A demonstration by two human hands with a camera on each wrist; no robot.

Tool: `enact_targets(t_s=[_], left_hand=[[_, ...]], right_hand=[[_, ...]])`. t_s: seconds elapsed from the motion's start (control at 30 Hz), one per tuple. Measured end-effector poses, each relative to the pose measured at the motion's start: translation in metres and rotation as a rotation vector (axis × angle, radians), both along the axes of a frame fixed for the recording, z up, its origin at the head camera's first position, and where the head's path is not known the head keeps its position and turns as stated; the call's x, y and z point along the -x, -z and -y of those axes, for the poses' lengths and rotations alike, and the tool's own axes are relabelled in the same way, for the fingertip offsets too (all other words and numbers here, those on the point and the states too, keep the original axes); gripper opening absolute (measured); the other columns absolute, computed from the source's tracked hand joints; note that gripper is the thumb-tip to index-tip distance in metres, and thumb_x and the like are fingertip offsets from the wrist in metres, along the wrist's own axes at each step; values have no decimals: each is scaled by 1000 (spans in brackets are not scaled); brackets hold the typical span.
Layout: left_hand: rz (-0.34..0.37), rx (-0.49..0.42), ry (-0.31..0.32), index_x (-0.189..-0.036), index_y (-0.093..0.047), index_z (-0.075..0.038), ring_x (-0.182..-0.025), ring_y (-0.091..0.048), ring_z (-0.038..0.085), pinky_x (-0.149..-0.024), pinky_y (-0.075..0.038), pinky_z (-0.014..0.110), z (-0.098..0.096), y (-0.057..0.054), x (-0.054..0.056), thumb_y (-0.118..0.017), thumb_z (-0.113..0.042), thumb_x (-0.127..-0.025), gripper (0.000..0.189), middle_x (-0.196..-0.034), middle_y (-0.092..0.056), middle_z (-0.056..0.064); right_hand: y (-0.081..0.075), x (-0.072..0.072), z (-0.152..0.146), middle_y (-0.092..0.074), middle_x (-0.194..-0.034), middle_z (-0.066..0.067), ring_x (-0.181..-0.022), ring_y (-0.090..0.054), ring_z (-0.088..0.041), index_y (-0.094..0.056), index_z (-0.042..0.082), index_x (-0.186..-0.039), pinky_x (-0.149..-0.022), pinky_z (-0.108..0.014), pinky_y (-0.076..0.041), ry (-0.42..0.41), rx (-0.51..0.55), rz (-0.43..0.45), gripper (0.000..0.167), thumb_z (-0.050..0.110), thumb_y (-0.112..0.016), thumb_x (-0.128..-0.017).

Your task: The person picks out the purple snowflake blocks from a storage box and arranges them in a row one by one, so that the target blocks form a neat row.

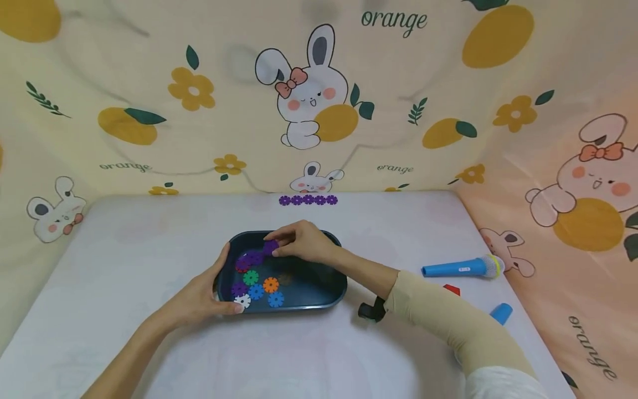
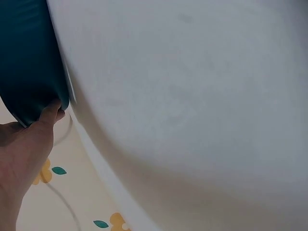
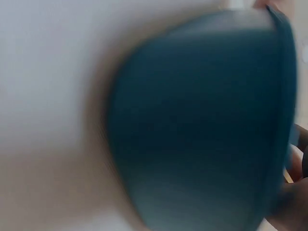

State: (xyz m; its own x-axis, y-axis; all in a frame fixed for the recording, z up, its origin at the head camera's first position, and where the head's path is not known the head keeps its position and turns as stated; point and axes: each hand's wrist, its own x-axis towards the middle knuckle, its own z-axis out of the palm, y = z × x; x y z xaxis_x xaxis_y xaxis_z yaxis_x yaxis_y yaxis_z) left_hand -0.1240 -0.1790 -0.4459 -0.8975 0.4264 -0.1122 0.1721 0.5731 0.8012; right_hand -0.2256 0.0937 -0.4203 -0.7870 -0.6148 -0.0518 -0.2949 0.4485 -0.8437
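Note:
A dark blue-green oblong tray (image 1: 309, 306) is on the white table. My left hand (image 1: 196, 296) grips its left end, thumb at the front rim and fingers along the side; the left wrist view shows this hand (image 2: 31, 154) on the tray wall (image 2: 31, 57). Over the tray's back part, my right hand (image 1: 304, 242) pinches a purple snowflake disc (image 1: 271, 247) between thumb and fingers. More purple discs (image 1: 249, 259) adjoin it in a line down to the left. Green (image 1: 251, 277), orange (image 1: 271, 285), blue (image 1: 276, 300) and white (image 1: 242, 301) discs lie in the tray's left half.
Several purple discs (image 1: 308, 200) form a row at the table's back edge. To the right lie a blue toy microphone (image 1: 461, 267), a red piece (image 1: 452, 289) and a blue piece (image 1: 501, 313), partly behind my right arm. A black object (image 1: 371, 310) shows by the right forearm.

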Motion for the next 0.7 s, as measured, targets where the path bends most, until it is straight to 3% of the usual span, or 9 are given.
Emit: enact_targets(t_s=[0.23,0.53,0.7], left_hand=[[15,-8,-7,-160,7,-17,-143,-21,51,-110,-23,68,0,-1,0,-88,-37,-74,130,-162,-13,26],[18,2,-11,-160,8,-19,-143,-21,51,-109,-24,68,-1,0,2,-89,-37,-73,131,-162,-13,25],[21,2,-12,-160,8,-19,-144,-21,51,-109,-24,68,0,0,2,-89,-37,-73,132,-162,-13,25]], right_hand=[[-12,14,-23,-75,-100,-1,-84,-69,-12,-75,10,-117,-78,-25,-57,80,22,-58,29,14,-76,-89],[-10,36,-50,-76,-95,-2,-83,-69,-15,-74,10,-118,-73,-27,-57,221,20,-83,30,17,-77,-88],[-5,49,-64,-75,-98,-5,-86,-70,-18,-74,10,-118,-83,-41,-57,288,72,-54,30,15,-77,-88]])
